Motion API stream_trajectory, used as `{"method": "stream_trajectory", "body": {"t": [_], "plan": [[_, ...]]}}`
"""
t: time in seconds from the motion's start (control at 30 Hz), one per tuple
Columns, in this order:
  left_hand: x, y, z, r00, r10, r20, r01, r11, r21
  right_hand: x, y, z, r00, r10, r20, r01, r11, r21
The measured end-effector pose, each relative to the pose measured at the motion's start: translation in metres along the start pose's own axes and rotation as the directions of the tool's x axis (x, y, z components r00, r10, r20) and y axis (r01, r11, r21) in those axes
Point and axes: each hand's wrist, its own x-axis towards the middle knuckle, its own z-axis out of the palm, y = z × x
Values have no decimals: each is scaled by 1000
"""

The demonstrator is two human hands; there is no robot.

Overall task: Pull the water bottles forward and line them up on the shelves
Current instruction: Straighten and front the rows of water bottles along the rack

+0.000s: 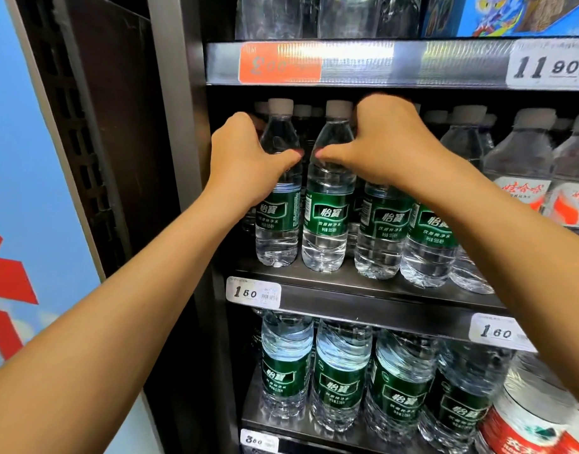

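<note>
Green-labelled water bottles with white caps stand in a front row on the middle shelf [363, 291]. My left hand [245, 162] grips the leftmost bottle [277, 221] around its shoulder, thumb across the front. My right hand [383, 149] reaches over the third bottle [381, 231]; its thumb lies against the second bottle [327, 217], and its fingers curl behind, hidden. A fourth green bottle [429, 244] stands partly behind my right forearm. More caps show in the rows behind.
Red-and-white-labelled bottles [524, 172] fill the right of the same shelf. Larger green-labelled bottles [340, 375] stand on the shelf below, with a red-labelled one [527, 427] at the right. The shelf above [363, 62] hangs low over the caps. A dark cabinet wall [183, 158] borders the left.
</note>
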Motion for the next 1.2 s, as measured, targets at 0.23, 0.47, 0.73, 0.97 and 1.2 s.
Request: {"method": "stream_trajectory", "body": {"t": [0.23, 0.47, 0.73, 0.97, 1.2], "plan": [[5, -1, 1, 1000, 16, 17, -17, 999, 34, -4, -5, 1, 999, -13, -32, 12, 1000, -20], [3, -1, 1, 999, 11, 42, -12, 1000, 15, -5, -4, 1, 1000, -13, -20, 13, 1000, -2], [4, -1, -5, 995, 15, 95, -13, 1000, -23, -6, -5, 2, 999, 9, -44, -9, 1000, 2], [3, 1, -4, 995, 14, 98, -14, 1000, 0, -9, -6, 4, 998, 25, -56, -26, 1000, -9], [2, 0, -2, 997, 5, 78, -6, 1000, 19, -11, -6, 5, 997, 9, -73, -10, 1000, -20]]}}
